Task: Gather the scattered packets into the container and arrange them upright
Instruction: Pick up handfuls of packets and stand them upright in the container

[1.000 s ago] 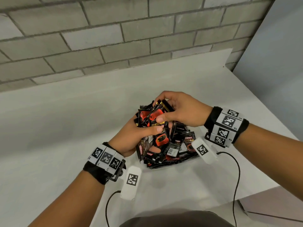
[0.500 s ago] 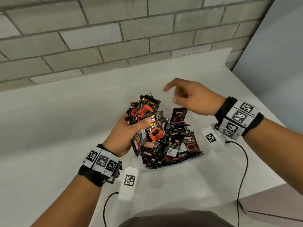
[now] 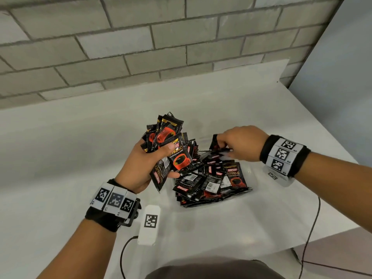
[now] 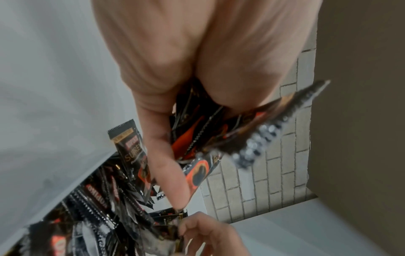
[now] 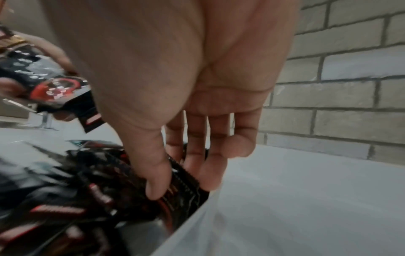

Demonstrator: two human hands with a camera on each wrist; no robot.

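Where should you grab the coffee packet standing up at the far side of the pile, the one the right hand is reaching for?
Probably by its top edge, coming down from above. That packet stands nearly upright at the far side of the pile, so its flat faces are open for a pinch between thumb and fingers. The right hand is already pinching it that way, while the left hand holds a bunch.

Soft, even light with weak shadows; the head view is sharp but curved at edges, both wrist views are blurred
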